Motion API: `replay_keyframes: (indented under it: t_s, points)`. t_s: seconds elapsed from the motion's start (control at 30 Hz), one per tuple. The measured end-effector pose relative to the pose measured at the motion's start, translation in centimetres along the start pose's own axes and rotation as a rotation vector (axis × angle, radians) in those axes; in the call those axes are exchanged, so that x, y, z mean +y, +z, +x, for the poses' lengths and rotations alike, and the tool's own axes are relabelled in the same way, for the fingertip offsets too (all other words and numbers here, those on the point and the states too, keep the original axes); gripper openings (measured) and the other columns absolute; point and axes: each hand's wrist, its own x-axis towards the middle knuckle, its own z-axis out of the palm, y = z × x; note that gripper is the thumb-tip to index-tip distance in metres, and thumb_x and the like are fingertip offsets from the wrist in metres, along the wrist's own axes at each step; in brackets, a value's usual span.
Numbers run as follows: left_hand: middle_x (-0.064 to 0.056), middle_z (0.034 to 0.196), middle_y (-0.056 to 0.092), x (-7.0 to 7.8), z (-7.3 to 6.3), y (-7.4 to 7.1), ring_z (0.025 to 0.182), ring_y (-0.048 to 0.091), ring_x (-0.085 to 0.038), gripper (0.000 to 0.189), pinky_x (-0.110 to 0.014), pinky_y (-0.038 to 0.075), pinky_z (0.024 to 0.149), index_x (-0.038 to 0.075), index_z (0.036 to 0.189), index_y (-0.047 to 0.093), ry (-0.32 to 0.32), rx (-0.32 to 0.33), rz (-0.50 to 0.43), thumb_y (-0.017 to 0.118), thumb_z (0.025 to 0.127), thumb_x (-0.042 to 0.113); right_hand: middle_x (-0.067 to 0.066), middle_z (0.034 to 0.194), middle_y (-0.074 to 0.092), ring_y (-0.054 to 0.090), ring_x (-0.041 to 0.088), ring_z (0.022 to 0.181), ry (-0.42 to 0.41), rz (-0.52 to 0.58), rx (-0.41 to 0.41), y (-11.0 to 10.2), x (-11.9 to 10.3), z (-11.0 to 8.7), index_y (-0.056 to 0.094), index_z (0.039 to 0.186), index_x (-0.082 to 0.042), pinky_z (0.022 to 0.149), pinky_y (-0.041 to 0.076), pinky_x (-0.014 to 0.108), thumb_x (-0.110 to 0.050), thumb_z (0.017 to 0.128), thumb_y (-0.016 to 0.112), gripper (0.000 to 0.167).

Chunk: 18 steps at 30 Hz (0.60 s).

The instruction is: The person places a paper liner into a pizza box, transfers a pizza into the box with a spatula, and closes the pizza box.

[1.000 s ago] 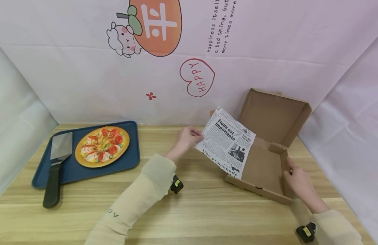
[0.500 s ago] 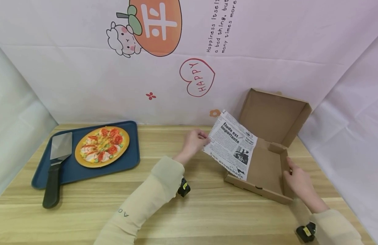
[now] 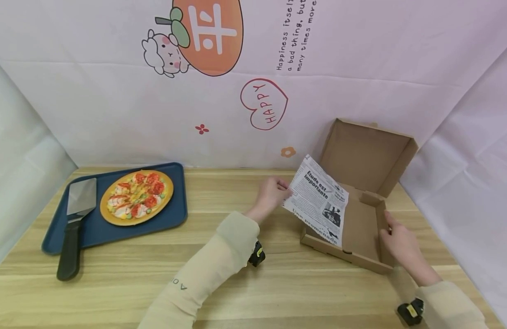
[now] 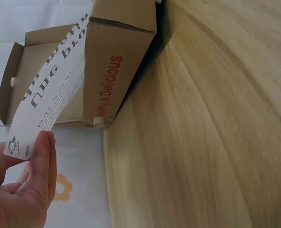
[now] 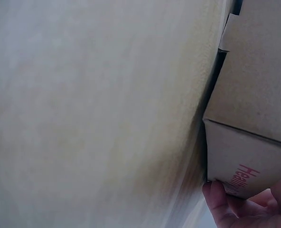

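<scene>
My left hand (image 3: 273, 194) pinches the left edge of a newsprint paper sheet (image 3: 319, 201) between thumb and fingers. The sheet slants down to the right, its far part inside an open cardboard pizza box (image 3: 362, 219). In the left wrist view the paper (image 4: 55, 85) bends up over the box wall (image 4: 112, 71), which bears red lettering. My right hand (image 3: 401, 242) grips the box's right side wall, thumb at the inner side. In the right wrist view the fingers (image 5: 216, 197) curl at the wall's lower edge. The lid (image 3: 368, 155) stands raised at the back.
On the left lies a blue tray (image 3: 181, 196) bearing a pizza (image 3: 136, 196) with an orange-yellow rim. A black-handled pizza server (image 3: 74, 228) rests across the tray, its handle past the front edge. A white printed cloth (image 3: 220, 146) rises behind the wooden table (image 3: 245, 292).
My left hand has moved right with the paper's pinched edge, and the sheet has shifted right and lower over the box. The right hand and box have stayed put.
</scene>
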Motion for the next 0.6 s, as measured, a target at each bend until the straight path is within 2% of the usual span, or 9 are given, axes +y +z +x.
replay_keyframes:
  t_s: [0.17, 0.6]
  points:
    - [-0.011, 0.079, 0.064, 0.0, 0.0, 0.7, 0.066, 0.060, -0.015, 0.011, -0.020, 0.049, 0.058, -0.003, 0.086, 0.062, -0.002, -0.023, -0.006, 0.067, 0.076, -0.001, 0.042, 0.119, 0.038, 0.032, 0.015, 0.042, -0.006, -0.003, 0.010, 0.0, 0.0, -0.1, 0.024, 0.134, 0.014, 0.040, 0.033, 0.031, -0.008, 0.087, 0.036, 0.054]
    - [-0.009, 0.078, 0.063, -0.1, -0.2, 2.1, 0.066, 0.059, -0.015, 0.011, -0.020, 0.048, 0.058, -0.002, 0.086, 0.061, -0.024, -0.030, -0.008, 0.066, 0.077, -0.001, 0.042, 0.119, 0.039, 0.033, 0.016, 0.043, -0.013, -0.006, 0.027, 0.2, 0.0, 0.0, 0.026, 0.134, 0.015, 0.041, 0.032, 0.032, -0.007, 0.086, 0.036, 0.053]
